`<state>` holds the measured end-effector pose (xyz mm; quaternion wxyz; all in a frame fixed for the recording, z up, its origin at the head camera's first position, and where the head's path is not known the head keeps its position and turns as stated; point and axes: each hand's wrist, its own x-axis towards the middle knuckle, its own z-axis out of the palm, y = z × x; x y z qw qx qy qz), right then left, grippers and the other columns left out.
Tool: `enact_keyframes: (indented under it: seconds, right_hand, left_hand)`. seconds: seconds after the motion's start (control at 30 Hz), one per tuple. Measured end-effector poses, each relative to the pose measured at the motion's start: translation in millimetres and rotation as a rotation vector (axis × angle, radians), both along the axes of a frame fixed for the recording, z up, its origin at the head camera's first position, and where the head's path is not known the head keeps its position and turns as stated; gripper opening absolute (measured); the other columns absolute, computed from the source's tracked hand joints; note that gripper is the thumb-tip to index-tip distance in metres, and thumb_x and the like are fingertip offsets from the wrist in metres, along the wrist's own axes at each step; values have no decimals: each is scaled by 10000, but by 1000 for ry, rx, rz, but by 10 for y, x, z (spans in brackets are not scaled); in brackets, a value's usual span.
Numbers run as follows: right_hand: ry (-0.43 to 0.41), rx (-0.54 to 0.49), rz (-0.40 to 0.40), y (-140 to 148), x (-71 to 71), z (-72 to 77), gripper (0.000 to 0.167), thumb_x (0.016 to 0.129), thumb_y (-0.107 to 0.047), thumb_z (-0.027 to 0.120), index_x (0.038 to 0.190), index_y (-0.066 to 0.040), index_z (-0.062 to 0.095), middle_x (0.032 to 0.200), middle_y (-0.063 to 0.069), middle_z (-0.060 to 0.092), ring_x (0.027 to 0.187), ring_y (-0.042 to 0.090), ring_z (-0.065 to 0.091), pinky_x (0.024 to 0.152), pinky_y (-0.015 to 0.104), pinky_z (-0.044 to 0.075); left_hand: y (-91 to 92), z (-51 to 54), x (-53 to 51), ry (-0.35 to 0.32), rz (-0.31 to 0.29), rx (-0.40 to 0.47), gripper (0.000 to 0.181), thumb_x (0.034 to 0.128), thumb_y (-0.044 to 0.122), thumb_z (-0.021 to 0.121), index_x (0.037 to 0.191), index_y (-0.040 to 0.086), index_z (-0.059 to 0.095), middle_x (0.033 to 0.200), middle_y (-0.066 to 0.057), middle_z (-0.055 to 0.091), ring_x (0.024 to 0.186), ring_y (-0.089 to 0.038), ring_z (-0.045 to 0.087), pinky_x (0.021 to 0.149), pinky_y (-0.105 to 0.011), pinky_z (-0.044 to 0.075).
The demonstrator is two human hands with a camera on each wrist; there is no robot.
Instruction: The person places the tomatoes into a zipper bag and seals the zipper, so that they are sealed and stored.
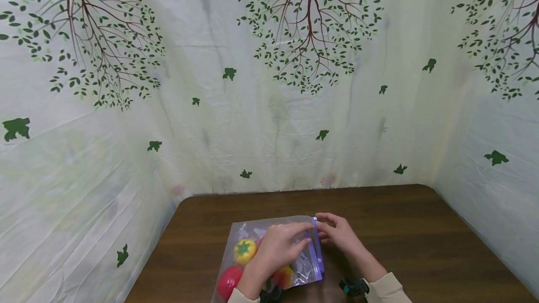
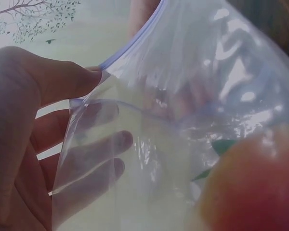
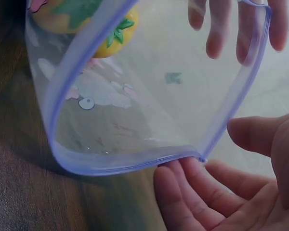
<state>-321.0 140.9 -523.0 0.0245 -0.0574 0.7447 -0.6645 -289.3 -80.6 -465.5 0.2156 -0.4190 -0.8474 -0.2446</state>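
Note:
A clear zip bag (image 1: 245, 228) with a purple zip strip lies on the table, and its mouth stands open in the right wrist view. Inside are a yellow fruit with a green star-shaped top (image 1: 245, 250), a red round fruit (image 1: 229, 282) and a red-yellow fruit (image 1: 283, 276). My left hand (image 1: 280, 247) reaches over the bag; its thumb and fingers hold the rim from opposite sides, the fingers showing through the plastic (image 2: 89, 144). At the far corner of the mouth, my right hand (image 1: 338, 233) grips the rim with thumb above and fingers (image 3: 169, 192) beneath.
The dark brown wooden table (image 1: 400, 228) extends around the bag. White cloth (image 1: 278, 120) printed with trees and leaves hangs behind it and at both sides. A dark band (image 1: 353, 287) is on the right wrist.

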Motion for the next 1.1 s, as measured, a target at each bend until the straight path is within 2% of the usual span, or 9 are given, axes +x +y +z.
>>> enact_keyframes:
  seconds: [0.23, 0.43, 0.53, 0.67, 0.77, 0.83, 0.93, 1.1]
  right_hand:
    - [-31, -80, -30, 46, 5, -5, 515, 994, -229, 654, 1382, 82, 520, 1049, 140, 707, 859, 322, 705, 782, 487, 577]
    - [-52, -93, -10, 88, -23, -31, 530, 947, -126, 673, 1389, 106, 496, 1004, 142, 731, 846, 265, 709, 771, 444, 584]
    - [-57, -92, -11, 101, -17, -25, 548, 926, -105, 676, 1400, 96, 488, 975, 132, 732, 843, 251, 704, 769, 425, 585]
    - [-53, -105, -15, 115, -17, -25, 546, 922, -60, 683, 1409, 86, 485, 956, 133, 720, 821, 230, 694, 748, 398, 586]
    - [-49, -117, -22, 129, -25, -20, 536, 917, -36, 696, 1402, 77, 499, 962, 154, 716, 798, 214, 690, 720, 367, 587]
    - [-50, -121, -25, 142, -31, -21, 541, 913, -28, 702, 1403, 75, 500, 964, 168, 716, 789, 209, 689, 708, 351, 586]
    - [-51, -113, -28, 160, -42, -33, 547, 911, -33, 709, 1407, 69, 501, 953, 173, 720, 779, 217, 691, 697, 344, 586]
    - [-62, -110, -38, 172, -52, -44, 524, 915, -43, 716, 1397, 41, 529, 940, 169, 723, 784, 246, 695, 689, 355, 587]
  left_hand:
    - [68, -3, 61, -36, -25, -38, 320, 956, 305, 704, 1272, 255, 696, 1187, 145, 702, 1052, -3, 652, 856, -247, 532]
    - [103, -44, 72, -83, -16, -104, 392, 958, 365, 698, 1333, 256, 663, 1232, 131, 686, 1030, 2, 648, 863, -259, 534]
    - [115, -48, 79, -104, -11, -124, 437, 952, 388, 701, 1366, 260, 643, 1241, 113, 686, 898, 6, 643, 797, -230, 532]
    - [146, -62, 82, -78, -12, -149, 462, 944, 406, 707, 1371, 243, 644, 1210, 95, 704, 706, -1, 560, 671, -183, 478]
    - [172, -70, 88, -84, -26, -170, 447, 947, 406, 703, 1353, 226, 658, 1189, 103, 710, 674, 15, 513, 662, -180, 460]
    - [184, -72, 97, -112, -39, -184, 433, 954, 403, 693, 1350, 230, 659, 1186, 118, 707, 690, 21, 515, 704, -188, 477]
    - [198, -77, 108, -187, -62, -209, 427, 969, 394, 675, 1367, 242, 644, 1215, 133, 690, 729, 20, 547, 770, -200, 492]
    - [232, -110, 117, -245, -89, -269, 404, 983, 394, 653, 1359, 246, 647, 1245, 150, 670, 943, 38, 623, 854, -228, 509]
